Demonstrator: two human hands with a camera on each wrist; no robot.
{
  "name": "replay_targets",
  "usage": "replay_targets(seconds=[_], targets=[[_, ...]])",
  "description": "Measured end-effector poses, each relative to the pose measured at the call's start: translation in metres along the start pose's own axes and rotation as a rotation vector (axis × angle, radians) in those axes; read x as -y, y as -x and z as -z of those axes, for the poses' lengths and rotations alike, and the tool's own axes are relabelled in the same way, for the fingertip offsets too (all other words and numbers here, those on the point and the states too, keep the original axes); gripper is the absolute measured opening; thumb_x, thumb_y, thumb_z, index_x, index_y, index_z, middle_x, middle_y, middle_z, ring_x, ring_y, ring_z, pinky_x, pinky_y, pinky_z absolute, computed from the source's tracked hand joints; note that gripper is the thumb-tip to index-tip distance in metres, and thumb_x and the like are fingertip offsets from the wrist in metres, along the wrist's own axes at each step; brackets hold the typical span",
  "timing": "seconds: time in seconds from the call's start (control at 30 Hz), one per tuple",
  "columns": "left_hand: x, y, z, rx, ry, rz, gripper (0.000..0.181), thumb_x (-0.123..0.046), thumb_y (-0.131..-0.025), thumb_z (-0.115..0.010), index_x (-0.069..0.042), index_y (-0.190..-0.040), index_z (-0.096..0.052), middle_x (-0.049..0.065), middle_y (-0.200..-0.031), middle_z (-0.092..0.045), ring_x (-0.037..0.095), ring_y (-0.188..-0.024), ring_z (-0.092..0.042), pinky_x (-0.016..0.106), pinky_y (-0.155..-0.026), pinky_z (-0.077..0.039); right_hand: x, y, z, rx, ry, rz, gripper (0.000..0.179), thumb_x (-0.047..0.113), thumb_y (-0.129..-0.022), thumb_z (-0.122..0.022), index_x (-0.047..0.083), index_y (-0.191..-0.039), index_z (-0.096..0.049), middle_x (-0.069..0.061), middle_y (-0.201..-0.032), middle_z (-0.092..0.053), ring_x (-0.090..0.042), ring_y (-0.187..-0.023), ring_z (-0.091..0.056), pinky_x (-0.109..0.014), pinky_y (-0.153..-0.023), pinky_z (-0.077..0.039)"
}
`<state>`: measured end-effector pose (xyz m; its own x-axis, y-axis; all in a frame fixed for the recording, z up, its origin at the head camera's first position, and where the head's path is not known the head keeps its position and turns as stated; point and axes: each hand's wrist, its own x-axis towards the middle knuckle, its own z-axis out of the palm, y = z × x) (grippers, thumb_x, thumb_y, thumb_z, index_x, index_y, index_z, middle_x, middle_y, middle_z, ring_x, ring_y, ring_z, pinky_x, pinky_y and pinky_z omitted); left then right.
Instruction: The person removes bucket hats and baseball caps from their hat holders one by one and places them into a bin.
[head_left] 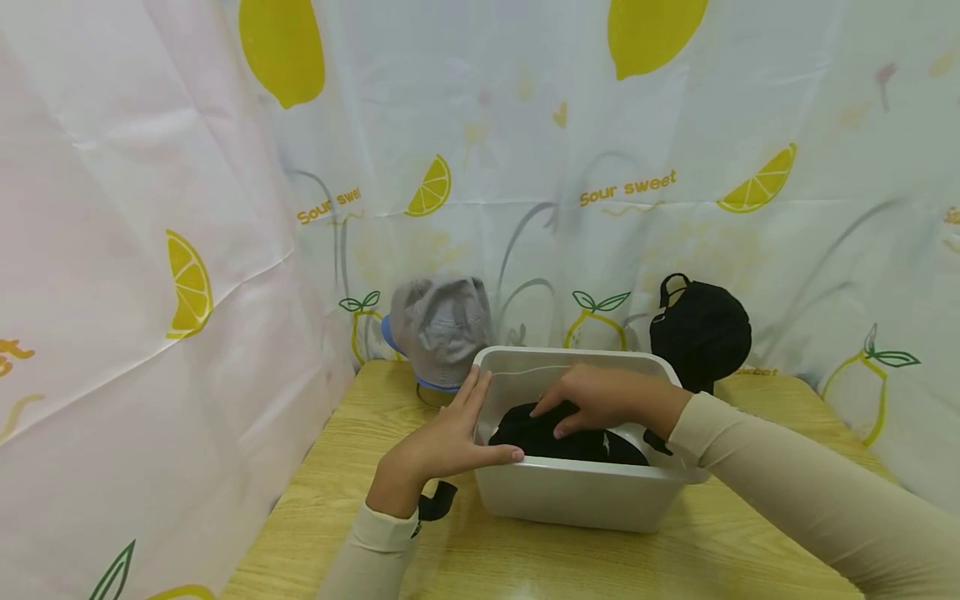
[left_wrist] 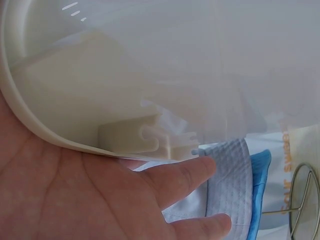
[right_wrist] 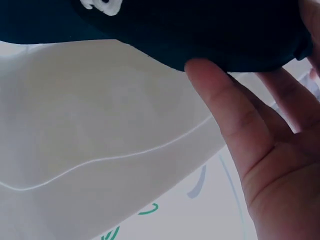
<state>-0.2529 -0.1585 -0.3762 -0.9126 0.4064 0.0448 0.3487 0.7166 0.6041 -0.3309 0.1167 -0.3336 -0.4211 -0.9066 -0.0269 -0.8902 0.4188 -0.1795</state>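
A white plastic bin [head_left: 577,500] stands on the wooden table, with a black cap [head_left: 517,427] inside it. White embroidery marks the cap [right_wrist: 175,35], which looks dark teal in the right wrist view. Reaching down into the bin, my right hand [head_left: 603,396] touches the cap with spread, fairly straight fingers; one fingertip meets its edge in the right wrist view. My left hand [head_left: 442,442] rests on the bin's near left corner, thumb along the front rim and fingers straight along the left side. In the left wrist view its palm lies against the rim [left_wrist: 45,137].
Behind the bin at left, a grey cap [head_left: 450,329] with blue edging sits on a wire stand [left_wrist: 300,200]. Another black cap [head_left: 701,329] is at the back right. A lemon-print curtain [head_left: 480,167] encloses the wooden table [head_left: 330,500] at the back and sides.
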Motion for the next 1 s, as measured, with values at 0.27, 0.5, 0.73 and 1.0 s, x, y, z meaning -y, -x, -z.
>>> replay_targets(seconds=[0.27,0.5,0.73,1.0], targets=[[0.0,0.001,-0.001,0.001,0.005,0.002,0.124,-0.081,-0.078,-0.07,-0.038,-0.165,0.007,-0.006,-0.174,0.015,0.04,-0.158,-0.014,0.062,-0.12,-0.031,0.0,-0.013,-0.01,0.118,0.008,-0.027,0.043,0.023,-0.093,-0.08,0.024,-0.136,-0.071,0.008,-0.133,-0.07,-0.011,-0.124,-0.064,-0.037,-0.106,-0.052],[-0.002,0.0,-0.001,0.001,0.01,-0.005,0.124,-0.08,-0.078,-0.07,-0.037,-0.165,0.006,-0.007,-0.174,0.015,0.04,-0.157,-0.018,0.06,-0.119,-0.034,-0.004,-0.025,-0.024,0.181,0.02,-0.016,0.045,0.026,-0.093,-0.08,0.027,-0.138,-0.07,0.014,-0.133,-0.068,-0.008,-0.125,-0.062,-0.034,-0.107,-0.05],[-0.001,-0.001,-0.002,0.003,0.003,-0.008,0.124,-0.081,-0.078,-0.07,-0.038,-0.165,0.008,-0.006,-0.174,0.016,0.038,-0.157,-0.016,0.059,-0.12,-0.033,-0.009,-0.033,-0.036,0.203,-0.016,-0.008,0.047,0.025,-0.093,-0.08,0.032,-0.137,-0.069,0.02,-0.133,-0.067,-0.005,-0.123,-0.062,-0.031,-0.105,-0.051],[0.001,-0.001,0.0,-0.002,0.0,-0.004,0.125,-0.081,-0.078,-0.07,-0.037,-0.165,0.008,-0.006,-0.174,0.016,0.035,-0.158,-0.017,0.056,-0.12,-0.034,-0.009,-0.039,-0.04,0.187,-0.007,0.028,0.048,0.022,-0.091,-0.081,0.032,-0.137,-0.069,0.016,-0.134,-0.068,-0.008,-0.122,-0.063,-0.031,-0.105,-0.052]])
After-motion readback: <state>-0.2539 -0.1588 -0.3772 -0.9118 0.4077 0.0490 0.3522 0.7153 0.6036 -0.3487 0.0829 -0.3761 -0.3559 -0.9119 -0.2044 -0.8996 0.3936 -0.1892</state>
